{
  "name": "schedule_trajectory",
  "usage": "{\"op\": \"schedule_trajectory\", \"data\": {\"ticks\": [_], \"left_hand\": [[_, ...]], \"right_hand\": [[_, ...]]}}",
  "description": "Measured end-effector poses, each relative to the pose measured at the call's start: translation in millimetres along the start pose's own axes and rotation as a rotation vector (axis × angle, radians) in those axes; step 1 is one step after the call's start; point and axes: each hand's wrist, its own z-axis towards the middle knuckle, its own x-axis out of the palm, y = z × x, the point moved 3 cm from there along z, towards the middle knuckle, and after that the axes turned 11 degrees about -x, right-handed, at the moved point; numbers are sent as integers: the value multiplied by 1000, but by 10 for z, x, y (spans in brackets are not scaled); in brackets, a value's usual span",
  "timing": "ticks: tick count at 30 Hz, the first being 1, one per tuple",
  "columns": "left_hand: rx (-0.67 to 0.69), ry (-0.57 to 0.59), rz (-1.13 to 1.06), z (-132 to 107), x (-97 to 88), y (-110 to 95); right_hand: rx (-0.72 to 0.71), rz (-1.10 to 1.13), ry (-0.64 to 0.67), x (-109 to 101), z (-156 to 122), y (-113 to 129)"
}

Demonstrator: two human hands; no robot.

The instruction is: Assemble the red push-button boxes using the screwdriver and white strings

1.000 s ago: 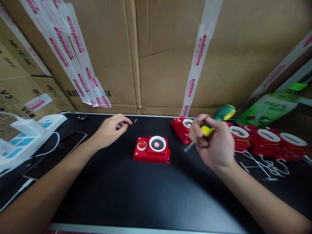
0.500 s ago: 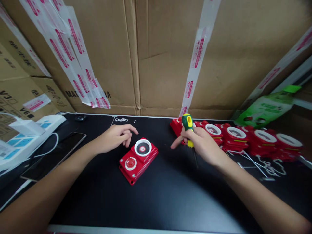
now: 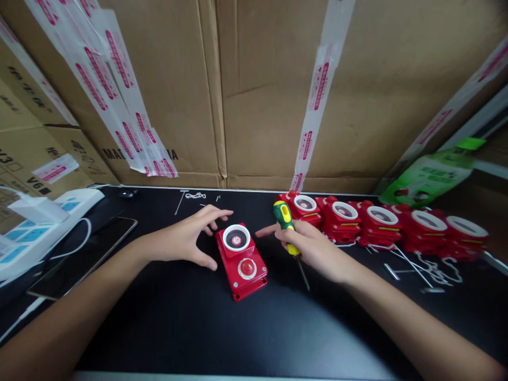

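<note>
A red alarm box (image 3: 230, 264) with a white-ringed round speaker and a small red dome lamp lies on the black table. My left hand (image 3: 190, 233) is just left of it, thumb and fingers spread, holding nothing. To its right, my right hand (image 3: 309, 241) grips a green and yellow screwdriver (image 3: 283, 214) against the palm, its shaft slanting down to the right. The right index finger stretches out toward the box's upper right edge; whether it touches cannot be made out.
Several similar red alarm boxes (image 3: 344, 225) stand in a row at the right, with metal rods (image 3: 413, 264) and white cord before them. A green bottle (image 3: 432, 177) lies behind. At left are a power strip (image 3: 75, 209) and phone (image 3: 85, 259). Cardboard boxes (image 3: 265, 95) form the back.
The red alarm box has turned, its lamp end swinging from lower left to lower right. My left hand has opened wider, and my right hand has come left toward the box with the screwdriver.
</note>
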Motion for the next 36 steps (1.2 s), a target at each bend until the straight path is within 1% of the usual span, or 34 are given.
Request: {"op": "schedule_trajectory", "data": {"ticks": [2,5,7,9,11,13,18,25,31,36], "left_hand": [[49,17,-20,19,68,-66],[73,48,-21,53,166,-115],[68,67,-24,74,205,-114],[61,83,-39,91,219,-95],[60,91,-51,102,218,-71],[71,91,-58,108,213,-54],[84,96,-48,109,215,-46],[77,91,-40,98,213,-59],[83,79,-38,97,216,-70],[124,29,-17,92,204,-79]], "right_hand": [[-90,-19,-90,-26,1,4],[-222,103,-232,-28,-38,18],[-301,213,-248,-5,-75,55],[-380,273,-222,19,-114,112],[-428,301,-186,38,-145,160],[-440,324,-154,57,-162,180],[-415,333,-83,115,-159,159],[-402,276,-49,156,-157,143],[-417,166,-2,115,-179,188],[-446,56,41,77,-176,278]]}}
